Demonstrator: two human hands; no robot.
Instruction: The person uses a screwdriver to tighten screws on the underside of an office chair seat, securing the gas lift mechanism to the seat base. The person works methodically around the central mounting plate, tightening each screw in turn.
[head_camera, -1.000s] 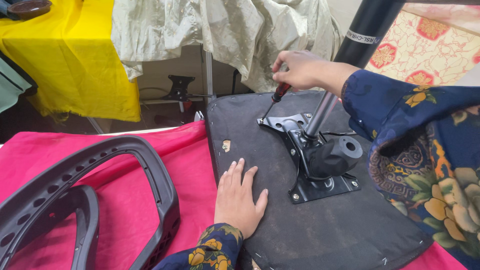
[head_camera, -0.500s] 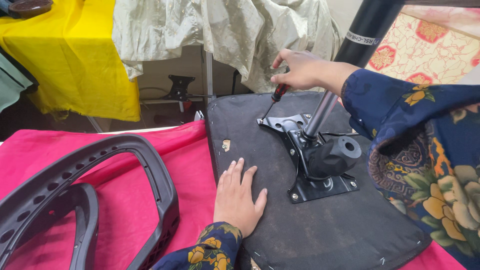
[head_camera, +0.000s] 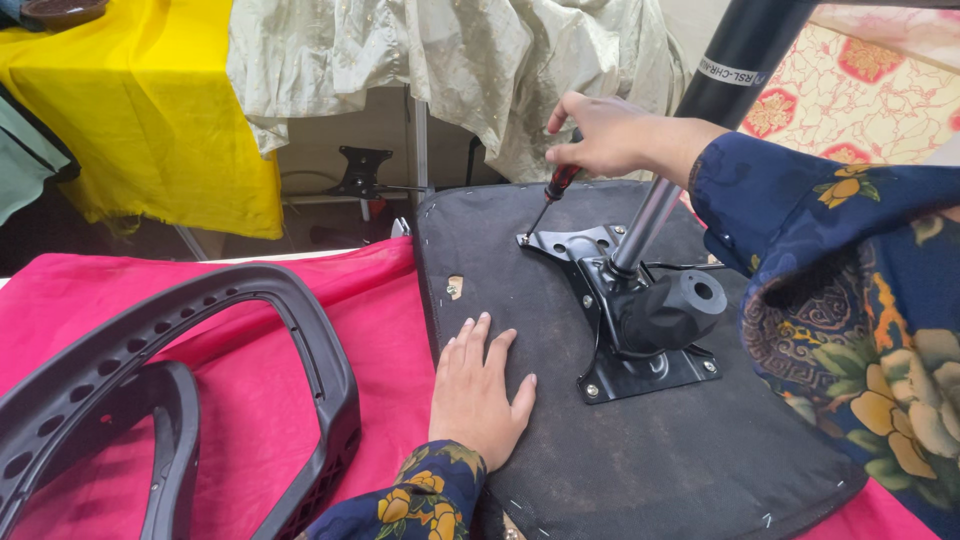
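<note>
**A:** From the head view, we are looking down at an upturned chair seat (head_camera: 620, 440), its dark fabric underside facing us, lying on a red cloth (head_camera: 230, 400). What are our hands doing?

**B:** Our right hand (head_camera: 610, 135) is closing its fingers around a screwdriver (head_camera: 552, 195) with a red and black handle. We are holding it tilted, and its tip is pressing down at the far corner of the black metal mounting plate (head_camera: 600, 300) that is sitting on the seat.

**A:** And the left hand (head_camera: 478, 390)?

**B:** We are laying it flat on the seat near its left edge, fingers spread a little and pointing away from us, gripping nothing. It is resting well apart from the plate.

**A:** What is rising out of the plate?

**B:** A silver column (head_camera: 645, 225) is going up at a slant into a thick black tube (head_camera: 745, 50), just beside our right wrist. A stubby black knob (head_camera: 680, 305) is sticking out to the right of the mechanism.

**A:** And around us?

**B:** On the left, a black plastic chair back frame (head_camera: 300, 330) with rows of holes is lying on the red cloth. Beyond it, a yellow cloth (head_camera: 140, 110) is hanging over a table, and a pale crumpled fabric (head_camera: 440, 60) is draping down behind the seat. Our sleeves are dark blue with flowers.
</note>
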